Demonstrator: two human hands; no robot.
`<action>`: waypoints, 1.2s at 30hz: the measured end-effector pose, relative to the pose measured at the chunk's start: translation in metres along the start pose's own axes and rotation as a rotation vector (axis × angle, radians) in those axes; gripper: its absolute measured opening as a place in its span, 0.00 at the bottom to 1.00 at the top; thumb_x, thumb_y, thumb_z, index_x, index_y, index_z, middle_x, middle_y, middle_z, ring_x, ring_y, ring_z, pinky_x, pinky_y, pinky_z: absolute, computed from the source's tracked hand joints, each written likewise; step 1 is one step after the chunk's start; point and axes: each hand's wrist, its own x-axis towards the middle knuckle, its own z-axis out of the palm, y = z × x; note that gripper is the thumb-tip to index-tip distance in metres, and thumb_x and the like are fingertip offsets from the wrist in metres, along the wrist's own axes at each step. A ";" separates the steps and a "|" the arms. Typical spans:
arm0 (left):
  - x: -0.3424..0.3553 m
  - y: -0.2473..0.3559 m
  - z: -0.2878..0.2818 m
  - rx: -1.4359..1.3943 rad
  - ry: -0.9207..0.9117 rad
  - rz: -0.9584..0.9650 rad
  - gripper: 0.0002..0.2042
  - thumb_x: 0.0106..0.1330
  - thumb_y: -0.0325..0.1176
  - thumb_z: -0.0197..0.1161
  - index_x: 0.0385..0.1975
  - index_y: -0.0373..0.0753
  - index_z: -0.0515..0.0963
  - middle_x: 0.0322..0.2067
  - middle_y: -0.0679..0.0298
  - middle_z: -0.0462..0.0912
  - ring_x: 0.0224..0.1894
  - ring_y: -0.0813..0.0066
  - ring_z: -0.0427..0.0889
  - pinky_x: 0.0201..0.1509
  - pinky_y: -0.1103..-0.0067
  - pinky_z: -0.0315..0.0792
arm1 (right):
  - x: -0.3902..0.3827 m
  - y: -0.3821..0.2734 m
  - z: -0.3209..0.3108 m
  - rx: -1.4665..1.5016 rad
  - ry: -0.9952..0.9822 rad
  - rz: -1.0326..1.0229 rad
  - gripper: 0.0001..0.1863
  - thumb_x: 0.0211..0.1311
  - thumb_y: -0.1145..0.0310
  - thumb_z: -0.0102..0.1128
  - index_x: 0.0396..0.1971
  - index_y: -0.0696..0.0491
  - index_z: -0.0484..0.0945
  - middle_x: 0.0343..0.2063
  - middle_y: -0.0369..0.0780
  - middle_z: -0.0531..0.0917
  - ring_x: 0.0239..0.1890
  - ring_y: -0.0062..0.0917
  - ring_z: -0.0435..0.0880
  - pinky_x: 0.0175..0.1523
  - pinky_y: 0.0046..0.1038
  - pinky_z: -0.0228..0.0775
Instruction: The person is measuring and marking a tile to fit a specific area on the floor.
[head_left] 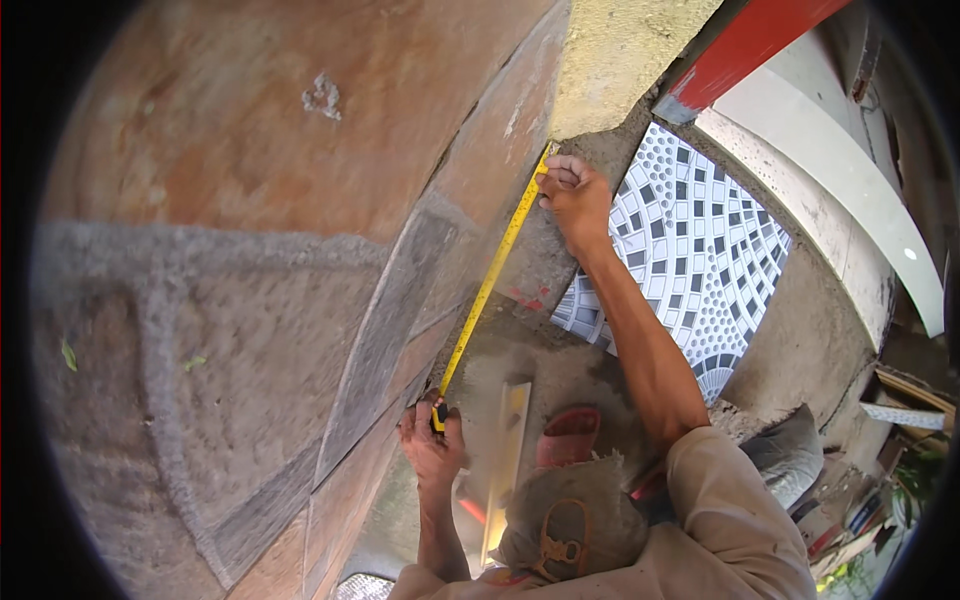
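Note:
A yellow tape measure (488,287) is stretched out along the edge of the stone slab step. My left hand (432,440) is closed round its black and yellow case at the near end. At the far end, my right hand (578,200) pinches the blade close to its tip, by the corner of the rough yellow wall. Just right of my right forearm lies a patterned floor tile (690,250) with grey, white and dark mosaic shapes.
Stone paving (250,330) fills the left side. A red post (745,50) stands at the upper right beside a curved white strip (850,160). Below me are a long yellowish straightedge (508,450) and a reddish sandal (568,436). Various pieces lie at the lower right.

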 end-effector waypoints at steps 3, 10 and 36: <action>0.000 0.002 -0.005 0.053 0.000 -0.015 0.15 0.57 0.34 0.64 0.45 0.42 0.78 0.33 0.58 0.80 0.39 0.57 0.77 0.45 0.63 0.67 | 0.002 -0.005 0.006 -0.121 0.025 -0.059 0.09 0.54 0.77 0.66 0.37 0.59 0.83 0.27 0.39 0.86 0.22 0.18 0.82 0.28 0.21 0.75; 0.002 0.012 -0.022 0.127 -0.030 -0.078 0.16 0.57 0.32 0.62 0.46 0.40 0.78 0.33 0.57 0.82 0.40 0.57 0.78 0.50 0.64 0.68 | 0.003 -0.010 0.004 -0.181 -0.032 0.041 0.06 0.54 0.77 0.66 0.33 0.60 0.83 0.25 0.41 0.86 0.24 0.20 0.85 0.28 0.22 0.75; -0.002 0.001 0.016 0.297 0.120 -0.103 0.10 0.57 0.38 0.62 0.38 0.47 0.81 0.27 0.64 0.78 0.35 0.64 0.77 0.41 0.66 0.65 | 0.008 -0.007 0.002 -0.276 -0.045 0.044 0.06 0.52 0.75 0.68 0.32 0.58 0.85 0.26 0.40 0.88 0.21 0.19 0.84 0.30 0.22 0.75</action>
